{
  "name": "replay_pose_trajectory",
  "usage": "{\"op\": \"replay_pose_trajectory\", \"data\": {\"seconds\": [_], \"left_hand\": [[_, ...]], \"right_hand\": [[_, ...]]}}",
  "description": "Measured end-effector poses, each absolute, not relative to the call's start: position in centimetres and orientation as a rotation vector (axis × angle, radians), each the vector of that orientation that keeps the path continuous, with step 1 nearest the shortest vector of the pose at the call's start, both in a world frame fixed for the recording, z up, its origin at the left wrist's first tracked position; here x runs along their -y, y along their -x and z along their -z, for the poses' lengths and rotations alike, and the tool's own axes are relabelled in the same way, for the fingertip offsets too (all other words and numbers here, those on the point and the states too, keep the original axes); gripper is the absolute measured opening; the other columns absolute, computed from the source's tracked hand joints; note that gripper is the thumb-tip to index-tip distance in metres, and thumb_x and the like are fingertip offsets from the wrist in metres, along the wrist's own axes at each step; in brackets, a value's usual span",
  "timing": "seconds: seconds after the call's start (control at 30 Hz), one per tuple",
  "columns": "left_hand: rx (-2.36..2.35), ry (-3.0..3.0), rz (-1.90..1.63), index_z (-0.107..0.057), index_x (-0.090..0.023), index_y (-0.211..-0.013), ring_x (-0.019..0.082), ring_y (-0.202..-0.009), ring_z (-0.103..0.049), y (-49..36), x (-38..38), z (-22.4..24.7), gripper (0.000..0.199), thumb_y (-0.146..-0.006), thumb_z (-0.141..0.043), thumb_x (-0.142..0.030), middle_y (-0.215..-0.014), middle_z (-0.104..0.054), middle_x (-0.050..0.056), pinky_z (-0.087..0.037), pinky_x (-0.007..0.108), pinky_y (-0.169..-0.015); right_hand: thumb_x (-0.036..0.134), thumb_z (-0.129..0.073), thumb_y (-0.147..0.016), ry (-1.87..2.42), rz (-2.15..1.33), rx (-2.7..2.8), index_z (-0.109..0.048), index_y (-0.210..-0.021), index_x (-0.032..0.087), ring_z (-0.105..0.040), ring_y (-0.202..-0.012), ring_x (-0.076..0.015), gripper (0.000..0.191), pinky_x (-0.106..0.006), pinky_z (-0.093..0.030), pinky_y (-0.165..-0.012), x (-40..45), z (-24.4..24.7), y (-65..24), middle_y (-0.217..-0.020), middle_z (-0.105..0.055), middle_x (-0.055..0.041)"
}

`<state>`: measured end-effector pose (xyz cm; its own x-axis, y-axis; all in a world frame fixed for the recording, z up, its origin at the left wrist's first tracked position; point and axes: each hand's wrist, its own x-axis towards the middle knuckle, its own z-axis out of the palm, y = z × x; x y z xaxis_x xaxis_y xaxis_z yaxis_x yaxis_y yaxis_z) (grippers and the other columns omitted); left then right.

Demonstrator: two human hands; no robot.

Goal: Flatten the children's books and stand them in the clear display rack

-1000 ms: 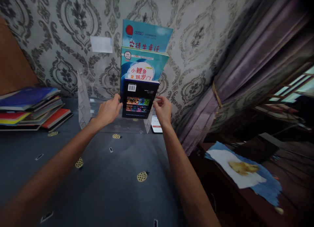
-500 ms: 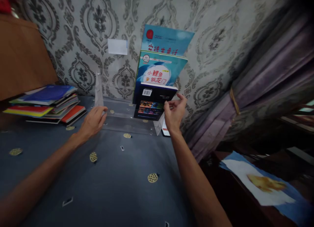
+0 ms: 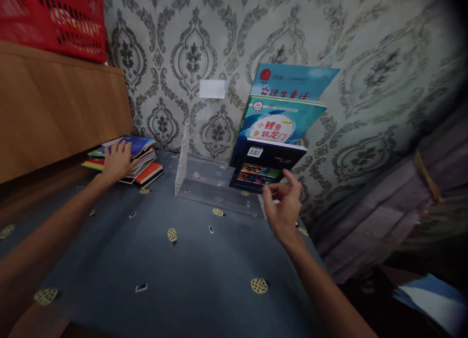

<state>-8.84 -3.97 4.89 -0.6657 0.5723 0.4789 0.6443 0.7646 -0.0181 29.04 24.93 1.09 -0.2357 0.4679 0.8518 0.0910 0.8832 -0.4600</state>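
Note:
My left hand [image 3: 119, 161] lies with spread fingers on top of a stack of books [image 3: 148, 158], over a blue cover. My right hand [image 3: 284, 204] is open, its fingers apart and half bent, just in front of the lower right corner of a black book [image 3: 269, 167]. That book leans in a clear acrylic book stand [image 3: 208, 197]. Behind it, also upright, are a teal book [image 3: 272, 123] with a round white title patch and a taller blue book [image 3: 296, 80]. The left part of the stand holds no books. My right hand hides the stand's right end.
A wooden cabinet [image 3: 62, 109] stands at the left with a red plastic basket [image 3: 73, 24] on it. The table has a dark blue cloth [image 3: 204, 274] with pineapple prints. Patterned wallpaper [image 3: 193, 50] rises behind, and a purple curtain [image 3: 383, 201] hangs at the right.
My left hand has gone from the stand's left end onto the book stack. My right hand has come away from the black book's edge. The view has turned left.

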Motion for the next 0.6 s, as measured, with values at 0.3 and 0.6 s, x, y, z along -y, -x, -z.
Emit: {"op": "replay_pose_trajectory", "data": {"seconds": [0.3,0.6], "left_hand": [[2.668,0.901,0.061,-0.062,-0.005,-0.13,0.039,-0.117,-0.064,11.0,3.4,-6.4,0.042,-0.101,-0.042,-0.029,-0.122,-0.071,0.023,-0.037,0.061,-0.105],[2.587,1.032,-0.017,-0.065,-0.008,-0.116,0.034,-0.108,-0.067,6.1,4.8,-6.7,0.033,-0.097,-0.038,-0.01,-0.112,-0.072,0.02,-0.044,0.048,-0.097]], "right_hand": [[0.024,-0.047,-0.1,0.276,-0.398,2.271,-0.051,-0.141,0.021,-0.068,-0.062,-0.0167,0.042,-0.028,-0.059,-0.062,-19.7,6.5,-30.4,-0.08,-0.071,-0.0013],[0.02,-0.044,-0.101,0.116,-0.409,2.442,-0.066,-0.124,0.022,-0.074,-0.074,-0.0197,0.032,-0.032,-0.063,-0.074,-18.1,6.9,-30.4,-0.089,-0.075,-0.006]]}}
